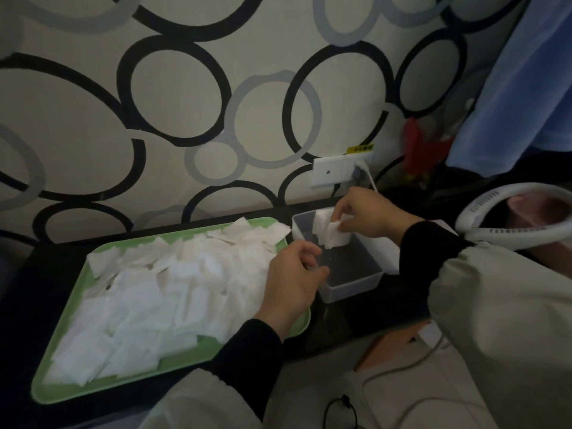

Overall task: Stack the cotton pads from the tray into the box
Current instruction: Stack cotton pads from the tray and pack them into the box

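Your right hand (363,213) pinched cotton pads (328,234) over the box (351,289), ready to stack; your left hand (291,275) curled by its rim, grip unclear.

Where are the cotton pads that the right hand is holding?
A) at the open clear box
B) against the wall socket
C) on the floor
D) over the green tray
A: the right hand pinches a small bunch of cotton pads at the far end of the clear box, which stands to the right of the green tray.
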`<action>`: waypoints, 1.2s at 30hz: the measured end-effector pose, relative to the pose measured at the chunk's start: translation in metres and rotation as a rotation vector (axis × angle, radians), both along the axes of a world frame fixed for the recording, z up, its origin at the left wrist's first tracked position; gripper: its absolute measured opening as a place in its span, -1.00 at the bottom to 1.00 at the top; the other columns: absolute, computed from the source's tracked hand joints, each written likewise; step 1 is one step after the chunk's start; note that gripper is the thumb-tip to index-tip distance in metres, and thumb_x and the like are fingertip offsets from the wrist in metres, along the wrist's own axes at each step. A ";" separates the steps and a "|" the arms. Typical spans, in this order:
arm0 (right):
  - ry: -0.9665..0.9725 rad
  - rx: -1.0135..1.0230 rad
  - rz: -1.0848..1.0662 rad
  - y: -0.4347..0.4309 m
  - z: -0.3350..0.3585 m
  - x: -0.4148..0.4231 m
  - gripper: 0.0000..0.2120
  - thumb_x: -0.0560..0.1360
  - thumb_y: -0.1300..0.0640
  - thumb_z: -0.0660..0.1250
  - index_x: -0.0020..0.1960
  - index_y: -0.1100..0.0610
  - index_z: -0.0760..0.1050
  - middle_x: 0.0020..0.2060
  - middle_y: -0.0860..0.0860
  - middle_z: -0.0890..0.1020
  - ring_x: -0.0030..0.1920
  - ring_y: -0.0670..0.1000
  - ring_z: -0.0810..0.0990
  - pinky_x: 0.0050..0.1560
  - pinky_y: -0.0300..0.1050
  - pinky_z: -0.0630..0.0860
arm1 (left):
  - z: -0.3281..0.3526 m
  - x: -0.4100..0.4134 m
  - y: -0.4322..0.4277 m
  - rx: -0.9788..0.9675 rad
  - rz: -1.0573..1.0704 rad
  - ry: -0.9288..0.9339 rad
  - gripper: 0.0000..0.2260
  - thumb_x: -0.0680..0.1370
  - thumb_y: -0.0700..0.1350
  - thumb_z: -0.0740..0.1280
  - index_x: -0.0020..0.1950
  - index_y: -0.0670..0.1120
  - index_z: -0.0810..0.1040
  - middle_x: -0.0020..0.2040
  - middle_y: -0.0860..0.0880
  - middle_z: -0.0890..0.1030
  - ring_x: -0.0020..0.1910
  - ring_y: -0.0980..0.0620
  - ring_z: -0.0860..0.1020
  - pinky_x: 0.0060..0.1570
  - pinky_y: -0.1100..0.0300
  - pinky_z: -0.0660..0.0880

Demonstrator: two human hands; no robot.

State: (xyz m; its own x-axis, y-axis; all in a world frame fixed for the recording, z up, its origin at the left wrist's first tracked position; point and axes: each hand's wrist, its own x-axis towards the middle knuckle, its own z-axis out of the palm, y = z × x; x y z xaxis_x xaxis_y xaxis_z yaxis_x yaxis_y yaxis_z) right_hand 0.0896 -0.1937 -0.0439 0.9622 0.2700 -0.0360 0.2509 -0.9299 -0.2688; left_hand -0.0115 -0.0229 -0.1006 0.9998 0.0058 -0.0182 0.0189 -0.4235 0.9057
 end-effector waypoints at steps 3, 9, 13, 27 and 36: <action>0.020 -0.106 0.004 0.006 -0.007 0.011 -0.82 0.44 0.14 0.48 0.02 -0.04 0.65 -0.07 -0.05 0.58 0.04 0.00 0.58 -0.02 -0.16 0.42 | -0.003 0.003 0.000 0.027 -0.008 -0.003 -0.75 0.48 -0.13 0.50 0.04 0.12 0.52 -0.11 0.10 0.55 -0.14 0.18 0.53 -0.26 0.43 0.38; -0.030 -0.155 -0.108 0.012 -0.020 0.012 -0.76 0.47 0.15 0.36 0.07 -0.12 0.58 0.10 0.01 0.62 0.05 0.06 0.61 0.10 0.04 0.58 | -0.007 0.005 0.005 0.005 -0.030 -0.018 -0.77 0.47 -0.12 0.52 0.00 0.11 0.54 -0.13 0.10 0.55 -0.16 0.18 0.54 -0.27 0.45 0.41; -0.033 -0.052 -0.163 0.007 -0.017 0.001 -0.73 0.51 0.20 0.30 0.15 -0.06 0.54 0.07 0.01 0.64 0.07 0.06 0.61 0.09 0.06 0.58 | -0.003 0.003 0.011 -0.024 -0.020 -0.023 -0.81 0.49 -0.13 0.49 0.01 0.08 0.56 -0.13 0.09 0.60 -0.15 0.21 0.57 -0.26 0.48 0.43; 0.087 0.443 -0.070 0.097 0.013 -0.109 -0.91 0.53 0.18 0.35 -0.09 0.03 0.61 -0.17 -0.11 0.65 -0.09 -0.11 0.62 -0.03 -0.22 0.57 | 0.019 -0.038 0.109 0.089 0.118 -0.020 -0.94 0.52 -0.13 0.43 -0.09 0.04 0.65 -0.16 0.12 0.64 -0.17 0.10 0.61 -0.15 0.27 0.47; 0.265 0.390 -0.324 0.126 -0.051 -0.129 -0.65 0.51 0.07 0.36 0.25 0.14 0.46 0.19 0.10 0.57 0.17 0.08 0.54 0.10 -0.14 0.44 | 0.030 -0.097 0.138 -0.118 0.235 0.051 -0.94 0.53 -0.16 0.41 -0.09 -0.02 0.66 -0.15 -0.02 0.66 -0.30 0.09 0.63 -0.30 0.28 0.45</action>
State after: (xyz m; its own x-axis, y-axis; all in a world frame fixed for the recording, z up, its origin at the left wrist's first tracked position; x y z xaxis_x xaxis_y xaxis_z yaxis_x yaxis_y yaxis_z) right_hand -0.0390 -0.0677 -0.0953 0.9698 0.0044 -0.2441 -0.1531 -0.7677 -0.6223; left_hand -0.1087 0.1151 -0.0708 0.9690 0.2330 -0.0828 0.1511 -0.2932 0.9440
